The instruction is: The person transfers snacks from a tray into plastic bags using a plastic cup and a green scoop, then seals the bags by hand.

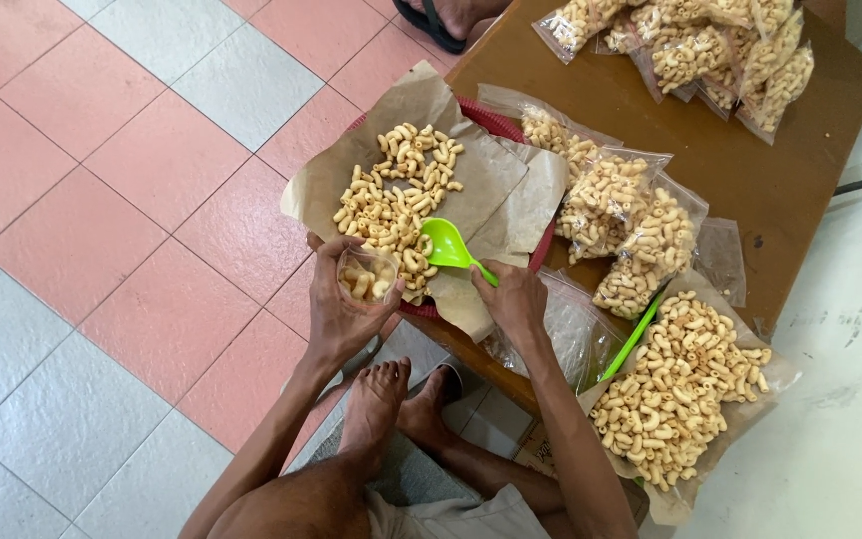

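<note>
Scoop and cup meet at the near edge of the snack pile

We look down on our own two hands at a low wooden table [650, 110]. Our left hand [343, 304] has its fingers wrapped round a small clear plastic cup [367, 276], partly filled with macaroni-shaped crackers, mouth tilted up toward the pile. Our right hand [514, 299] has its fingers closed on the handle of a green plastic scoop [448, 246]. The scoop's long axis runs from the right hand up and to the left, so its bowl lies just beside the cup's rim, on the cup's right, and at the near edge of the loose cracker pile [396, 195].

That pile rests on brown paper [496, 190] spread over a red tray [496, 120]. The left hand is the nearer one to the pile; the right hand reaches it only through the scoop.

To the right lie filled clear bags [631, 220], a second heap of crackers [675, 389] on paper, and more bags [710, 50] at the table's far end. Our bare feet [396, 404] rest on the tiled floor [102, 200].
</note>
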